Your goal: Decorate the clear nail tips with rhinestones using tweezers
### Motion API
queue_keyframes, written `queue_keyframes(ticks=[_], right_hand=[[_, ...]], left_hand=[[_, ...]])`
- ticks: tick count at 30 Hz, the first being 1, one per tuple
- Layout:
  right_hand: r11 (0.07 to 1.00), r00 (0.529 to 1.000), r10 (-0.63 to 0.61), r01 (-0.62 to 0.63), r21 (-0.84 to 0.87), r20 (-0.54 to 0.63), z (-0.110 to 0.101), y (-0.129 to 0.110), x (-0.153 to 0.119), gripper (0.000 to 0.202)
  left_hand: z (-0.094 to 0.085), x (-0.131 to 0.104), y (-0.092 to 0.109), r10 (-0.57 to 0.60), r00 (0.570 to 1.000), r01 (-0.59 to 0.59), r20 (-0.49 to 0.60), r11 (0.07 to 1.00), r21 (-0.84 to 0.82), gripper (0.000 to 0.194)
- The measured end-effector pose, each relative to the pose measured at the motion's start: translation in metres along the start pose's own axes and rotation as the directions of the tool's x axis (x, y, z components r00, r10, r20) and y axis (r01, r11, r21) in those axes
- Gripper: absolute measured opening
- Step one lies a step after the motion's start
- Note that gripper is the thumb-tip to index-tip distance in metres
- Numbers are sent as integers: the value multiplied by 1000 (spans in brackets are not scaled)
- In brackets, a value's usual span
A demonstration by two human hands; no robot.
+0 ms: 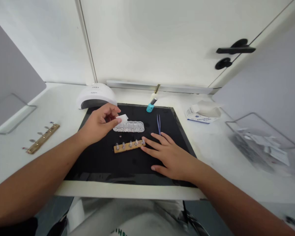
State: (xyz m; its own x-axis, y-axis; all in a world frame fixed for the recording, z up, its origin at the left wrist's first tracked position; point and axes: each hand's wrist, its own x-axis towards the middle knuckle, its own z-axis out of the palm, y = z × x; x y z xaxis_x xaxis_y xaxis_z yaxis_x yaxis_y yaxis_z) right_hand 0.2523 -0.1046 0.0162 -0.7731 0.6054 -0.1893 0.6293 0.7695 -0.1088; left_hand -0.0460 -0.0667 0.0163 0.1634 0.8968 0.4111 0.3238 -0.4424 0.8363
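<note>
So we've got the left hand (95,126) at center-left of the frame, thumb and fingers pinched on a small white piece (123,118), right by the upper left end of the clear case (131,126). Can't tell if the piece is touching the case. For that grip, we'd say hold it lightly by the edge and lift the wrist a bit, because the case has lots of little compartments and a dragging knuckle could tip it.

The right hand (174,159) is open, fingers spread low on the black mat (137,164), with a couple of fingertips at the right end of the tan strip (127,146) in the middle. Can't tell if they're pressing. If we want the strip steady, light contact on the tan base beats leaning on the small upright tips, which look easy to knock. The two hands are apart, and that's good: neither one blocks our view of the case.

Watch the tiny speck (120,136) between case and strip too, a sleeve or palm could sweep it off. The tweezers (158,124) lie just above the right fingers, so we'd move that hand gently, and the teal bottle (149,108) at upper center has decent clearance.
</note>
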Motion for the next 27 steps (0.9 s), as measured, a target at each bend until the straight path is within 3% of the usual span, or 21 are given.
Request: queue_keyframes(ticks=[11,18,23,27], right_hand=[[967,967,-251,249,62,32,-15,10,55,76],[967,972,-229,234,100,-60,-18,11,53,68],[966,963,-229,243,91,-139,-2,12,51,67],[962,951,-250,265,65,-183,9,9,54,70]], left_hand=[[-1,2,2,-16,968,2,249,998,55,6],[3,5,-1,-93,926,69,365,995,78,12],[8,5,2,-161,879,130,449,986,101,15],[11,6,4,-191,878,150,438,980,128,14]])
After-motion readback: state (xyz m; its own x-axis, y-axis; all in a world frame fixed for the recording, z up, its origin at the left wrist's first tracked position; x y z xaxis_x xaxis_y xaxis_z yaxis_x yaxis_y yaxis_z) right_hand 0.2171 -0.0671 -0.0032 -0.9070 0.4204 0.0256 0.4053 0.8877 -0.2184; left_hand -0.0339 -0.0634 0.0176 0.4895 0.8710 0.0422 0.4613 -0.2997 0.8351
